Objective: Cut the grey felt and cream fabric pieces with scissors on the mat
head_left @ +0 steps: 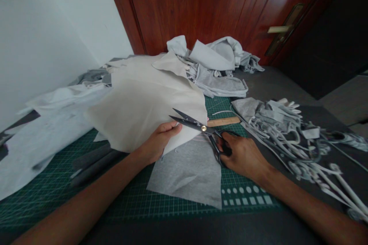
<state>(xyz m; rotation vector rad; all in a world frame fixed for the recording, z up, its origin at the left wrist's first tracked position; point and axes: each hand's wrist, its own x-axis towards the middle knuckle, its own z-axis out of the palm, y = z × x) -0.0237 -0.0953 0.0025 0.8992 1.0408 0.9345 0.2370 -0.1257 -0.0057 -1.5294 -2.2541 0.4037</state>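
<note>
My left hand (162,139) is closed, pinching the edge of a large sheet of cream fabric (143,111) between thumb and fingers and lifting it slightly off the table. My right hand (241,155) grips one pair of black scissors (189,122), with my fingers through the handles. The blades stand a little apart, right at the fabric's edge and just beside my left thumb, their tips pointing left (the brass pivot screw catches the light).

Under the lifted edge lies one flat piece of grey fabric (186,172), spread across a green cutting mat (51,183). One wooden ruler (222,121) sits on the mat, passing behind the scissors, and two long dark strips (92,160) lie side by side to the left of my left wrist. Further left, a sheet of thin white fabric (43,138) drapes over the mat's far corner.

To the right of my right hand spreads a tangled pile of grey and white fabric strips (287,134), too many to count, on a dark tabletop (276,84). Straight ahead, one heap of crumpled grey clothing (212,69) sits against one reddish-brown wooden door (195,4), which has one brass lever handle (278,29). A white wall (48,38) closes off the left side.
</note>
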